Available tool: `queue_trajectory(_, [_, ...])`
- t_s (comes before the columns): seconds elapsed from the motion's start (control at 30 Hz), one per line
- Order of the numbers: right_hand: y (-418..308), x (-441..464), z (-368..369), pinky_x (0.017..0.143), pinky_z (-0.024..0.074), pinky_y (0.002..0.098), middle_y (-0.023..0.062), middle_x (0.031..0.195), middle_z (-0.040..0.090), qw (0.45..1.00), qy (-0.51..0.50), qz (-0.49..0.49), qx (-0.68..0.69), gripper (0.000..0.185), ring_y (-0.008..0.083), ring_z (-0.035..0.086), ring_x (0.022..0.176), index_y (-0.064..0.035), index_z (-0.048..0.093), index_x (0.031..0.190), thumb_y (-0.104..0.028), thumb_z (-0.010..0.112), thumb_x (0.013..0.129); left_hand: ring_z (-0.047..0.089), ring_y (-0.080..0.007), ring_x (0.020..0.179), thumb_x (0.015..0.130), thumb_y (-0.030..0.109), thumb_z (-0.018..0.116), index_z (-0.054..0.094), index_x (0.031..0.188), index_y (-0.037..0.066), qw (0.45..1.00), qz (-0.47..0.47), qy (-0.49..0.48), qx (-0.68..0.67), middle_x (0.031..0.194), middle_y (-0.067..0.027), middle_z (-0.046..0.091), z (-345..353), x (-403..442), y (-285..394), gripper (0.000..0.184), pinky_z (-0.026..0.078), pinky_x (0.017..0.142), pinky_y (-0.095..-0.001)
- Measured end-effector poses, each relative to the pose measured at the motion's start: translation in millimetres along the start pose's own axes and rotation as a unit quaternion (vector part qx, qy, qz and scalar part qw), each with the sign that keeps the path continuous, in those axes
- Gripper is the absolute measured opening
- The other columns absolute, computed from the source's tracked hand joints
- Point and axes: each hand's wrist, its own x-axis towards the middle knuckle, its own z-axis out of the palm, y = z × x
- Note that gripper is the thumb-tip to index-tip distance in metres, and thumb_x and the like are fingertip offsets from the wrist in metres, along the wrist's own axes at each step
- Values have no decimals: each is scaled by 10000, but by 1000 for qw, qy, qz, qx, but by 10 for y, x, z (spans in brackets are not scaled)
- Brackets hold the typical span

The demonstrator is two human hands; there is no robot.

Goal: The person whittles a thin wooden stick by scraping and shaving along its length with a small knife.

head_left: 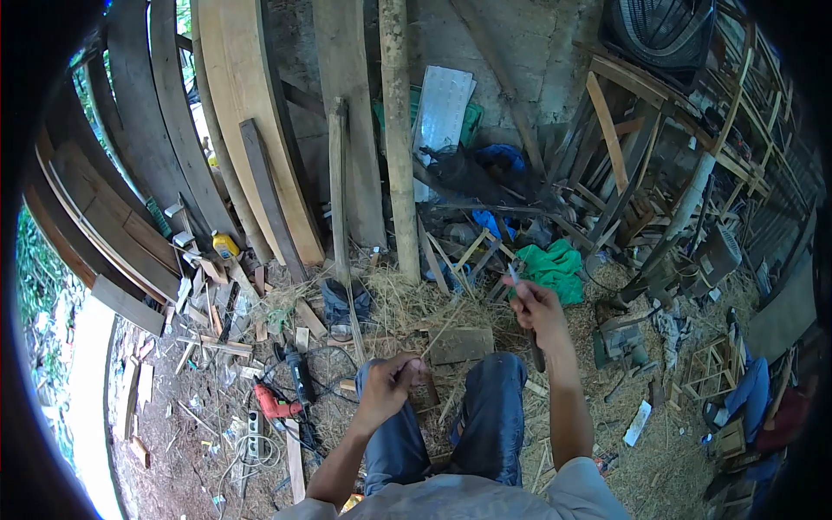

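Note:
My right hand [537,314] is raised above my right knee, its fingers wrapped round a knife [538,357]. The dark handle sticks out below the fist and a short pale blade points up and away. Over my left knee, my left hand [390,386] is closed, pinching a thin wooden strip [440,333] that slants up to the right. The blade and the strip are apart. Beyond my knees a flat wooden block [460,344] lies on the shavings-covered ground.
Left of my legs lie a red drill [276,404], a dark power tool [299,374] and a power strip [254,438] with cords. Boards [243,104] and a post [398,147] stand ahead. A green plastic bag [555,269] lies beyond my right hand; wood scraps cover the ground.

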Motion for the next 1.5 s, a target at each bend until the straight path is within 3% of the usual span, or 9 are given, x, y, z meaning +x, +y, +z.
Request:
queue_trajectory(0.1, [97,-211,170,430,308,184,-39,638,517,998,-31,26,-57,279,27,413,502,-57,612,1165,-219,545,947,537,-99,658,922,113,559,631,960,-23,999,17,27,11,742,-55,618,137,75,80,158,435,627,-253])
queue_trajectory(0.2, [253,-364,455,436,248,201,-36,637,464,993,-96,26,-68,325,26,321,496,-5,591,1179,-238,513,965,519,-90,639,917,101,564,631,968,-22,996,46,5,72,722,-54,612,273,141,217,150,424,609,-250])
queue_trajectory(0.27, [331,-376,506,441,303,203,-38,637,512,981,-159,91,-70,279,30,410,517,-14,639,1114,-218,551,946,546,-115,616,900,68,564,628,969,-16,996,56,-1,75,741,-86,634,378,163,223,126,433,588,-261])
queue_trajectory(0.63, [363,-231,55,446,286,212,-53,601,479,979,-182,93,-19,296,28,371,491,15,670,1013,-253,571,936,640,-168,699,895,44,557,619,975,-19,993,46,-22,110,812,-133,670,684,269,200,119,480,651,-276])
queue_trajectory(0.93, [339,-215,-210,447,280,211,-54,596,481,988,-96,91,-84,291,27,369,483,-17,677,936,-300,618,901,609,-144,641,904,88,563,631,962,-10,996,50,-20,66,785,-103,674,934,403,15,132,470,620,-268])
queue_trajectory(1.0, [353,-145,-436,428,298,203,-43,623,515,971,111,2,-212,227,27,393,476,18,673,954,-181,565,933,568,-120,610,906,104,564,638,941,-7,993,27,-51,103,749,-95,663,856,367,43,137,449,584,-265])
queue_trajectory(1.07, [399,-56,-982,426,280,193,-41,627,508,988,142,5,-59,229,24,367,480,27,653,1001,-163,536,945,558,-112,606,906,109,566,640,935,-5,994,0,-52,93,736,-93,658,718,300,17,139,441,578,-264])
queue_trajectory(1.37, [343,-375,-5,426,257,194,-23,647,494,995,-61,73,34,228,27,325,470,24,630,1001,-167,512,961,447,-73,596,927,155,556,646,936,8,996,25,-51,62,660,-16,548,570,369,24,173,378,554,-249])
queue_trajectory(1.5, [336,-324,236,425,257,195,-16,655,505,992,-68,75,73,235,30,328,468,27,626,1008,-176,518,959,480,-77,615,934,154,553,646,943,5,997,16,-78,14,686,-17,564,433,285,-44,176,408,571,-253])
